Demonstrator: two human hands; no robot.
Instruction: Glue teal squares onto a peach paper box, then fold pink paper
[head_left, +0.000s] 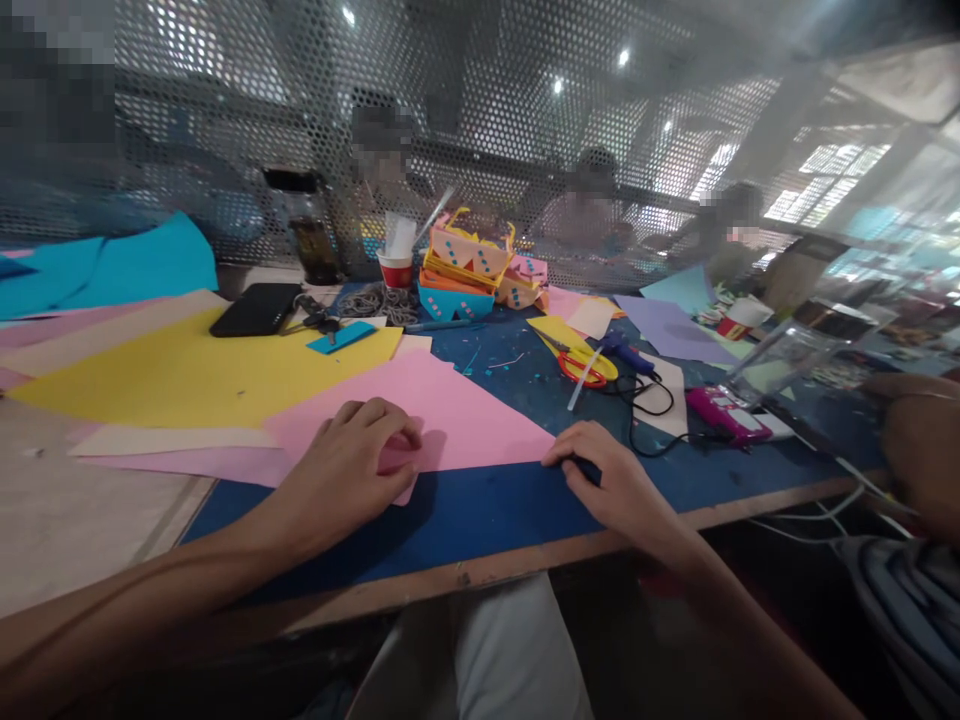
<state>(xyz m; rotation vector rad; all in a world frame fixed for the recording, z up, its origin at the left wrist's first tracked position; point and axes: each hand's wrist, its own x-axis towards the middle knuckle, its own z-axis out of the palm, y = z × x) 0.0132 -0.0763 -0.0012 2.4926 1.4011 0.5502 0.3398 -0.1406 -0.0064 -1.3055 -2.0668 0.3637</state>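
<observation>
Bare forearms (150, 600) come nearest the head camera, reaching over pale trousers (517, 650) to the near side of a blue-topped bench (480, 510). Between the two hands lies a pink sheet (457, 410), flat, its left part over a yellow sheet (187, 365) and its right end tapering to a corner. From where I stand, the left hand (349, 465) arches over the sheet's near-left part, thumb and fingers apart, pink showing through the gap; a small pink flap juts out below the thumb. The right hand (604, 475) has its fingers at the right corner, though I can't tell whether they pinch the paper or only rest on it.

The sheet looks like thin card: very light, stiff enough to stay flat, yet easily creased or torn. I'd expect it to slide readily over the bench and the yellow sheet. A light pinch at an edge should serve, or a flat palm to steady it; squeezing the narrow right corner would probably bend it. Farther off, to the right of the sheet, lie scissors (581, 370) and a blue glue gun (630, 355).
</observation>
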